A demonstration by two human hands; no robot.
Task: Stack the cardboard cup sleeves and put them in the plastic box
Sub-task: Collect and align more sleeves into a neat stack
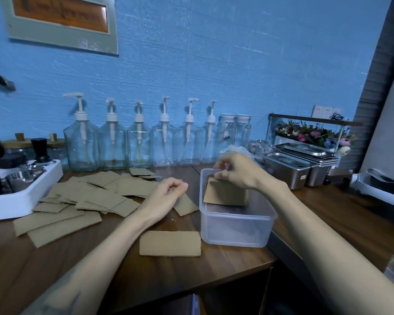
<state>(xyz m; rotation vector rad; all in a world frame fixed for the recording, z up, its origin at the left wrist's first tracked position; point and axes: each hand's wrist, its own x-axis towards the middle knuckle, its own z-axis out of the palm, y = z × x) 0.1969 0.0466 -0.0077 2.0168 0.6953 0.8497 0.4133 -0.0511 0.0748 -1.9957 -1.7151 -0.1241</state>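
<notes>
A clear plastic box (237, 228) stands on the wooden table, right of centre. My right hand (234, 171) reaches over its far rim and pinches the top edge of a small stack of brown cardboard sleeves (225, 194) standing tilted inside the box. My left hand (168, 189) hovers just left of the box with fingers loosely curled, holding nothing. Several flat sleeves lie scattered in a pile (82, 198) to the left. One sleeve (170, 243) lies alone near the front, another (187, 205) partly under my left hand.
A row of glass pump bottles (137, 139) lines the blue wall. A white tray (21, 196) with coffee tools sits at far left. Steel containers (291, 167) and a flower rack (312, 133) stand at the right. The table's front edge (191, 276) drops off below.
</notes>
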